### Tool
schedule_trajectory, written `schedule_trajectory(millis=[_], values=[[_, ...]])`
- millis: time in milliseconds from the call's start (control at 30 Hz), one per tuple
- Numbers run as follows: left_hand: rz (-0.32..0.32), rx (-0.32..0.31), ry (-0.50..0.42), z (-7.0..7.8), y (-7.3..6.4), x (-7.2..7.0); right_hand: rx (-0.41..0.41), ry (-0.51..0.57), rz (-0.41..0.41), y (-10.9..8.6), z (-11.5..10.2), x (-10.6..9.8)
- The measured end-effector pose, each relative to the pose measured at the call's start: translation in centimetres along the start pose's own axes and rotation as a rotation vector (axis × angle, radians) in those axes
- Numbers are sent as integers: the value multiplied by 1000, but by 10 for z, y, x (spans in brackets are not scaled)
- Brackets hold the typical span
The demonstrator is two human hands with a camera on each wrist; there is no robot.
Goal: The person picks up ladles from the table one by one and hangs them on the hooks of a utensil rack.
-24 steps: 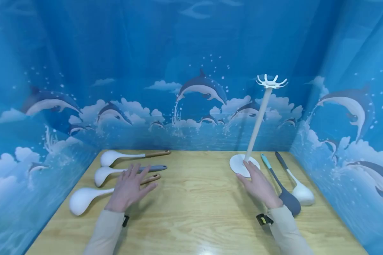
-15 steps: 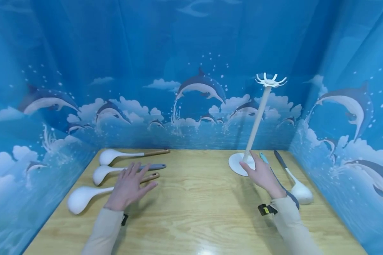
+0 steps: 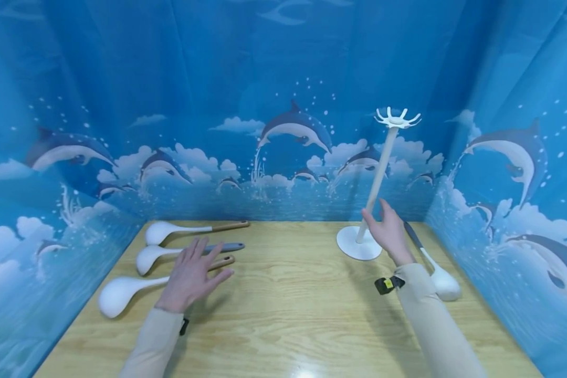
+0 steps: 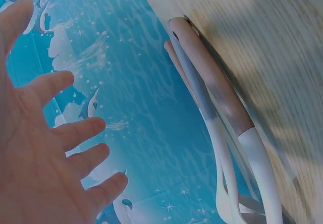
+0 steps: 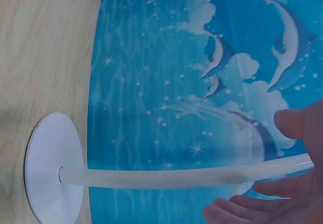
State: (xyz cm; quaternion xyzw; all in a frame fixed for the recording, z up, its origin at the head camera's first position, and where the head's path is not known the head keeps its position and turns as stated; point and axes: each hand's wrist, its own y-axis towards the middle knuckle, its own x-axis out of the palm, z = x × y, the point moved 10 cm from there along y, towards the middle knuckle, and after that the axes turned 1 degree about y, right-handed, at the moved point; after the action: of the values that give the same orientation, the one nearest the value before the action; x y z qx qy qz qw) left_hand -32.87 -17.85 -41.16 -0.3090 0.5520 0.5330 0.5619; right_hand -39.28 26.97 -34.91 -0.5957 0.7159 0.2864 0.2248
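The work looks barely begun: the stand [image 3: 379, 176] is upright on the worktop [image 3: 283, 315], hooks [image 3: 397, 122] bare, with three ladles [image 3: 120, 296] at left and a white ladle [image 3: 446, 285] at right. The left hand [image 3: 189, 275] hovers, fingers spread; the right hand [image 3: 390, 233] — thumb and fingers parted around the pole — sits higher than half a second ago.

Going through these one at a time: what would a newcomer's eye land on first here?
Most likely the bright blue dolphin-printed backdrop surrounding the table. Next, probably the tall white stand toward the table's right, topped by a ring of hooks, with the right hand open at its pole. On the left, the spread left hand hovers near three white-bowled ladles.
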Motion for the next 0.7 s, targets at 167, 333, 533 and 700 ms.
schedule_trajectory(millis=[167, 333, 533, 700], values=[[8, 7, 7, -1, 0, 2, 22, 27, 89, 20, -1, -7], [34, 31, 5, -1, -1, -1, 6, 53, 169, 33, -2, -11], [47, 42, 11, -2, -3, -2, 34, 109, 198, 45, 4, -7], [34, 30, 12, -4, -5, 0, 56, 111, 193, 54, 9, 1]])
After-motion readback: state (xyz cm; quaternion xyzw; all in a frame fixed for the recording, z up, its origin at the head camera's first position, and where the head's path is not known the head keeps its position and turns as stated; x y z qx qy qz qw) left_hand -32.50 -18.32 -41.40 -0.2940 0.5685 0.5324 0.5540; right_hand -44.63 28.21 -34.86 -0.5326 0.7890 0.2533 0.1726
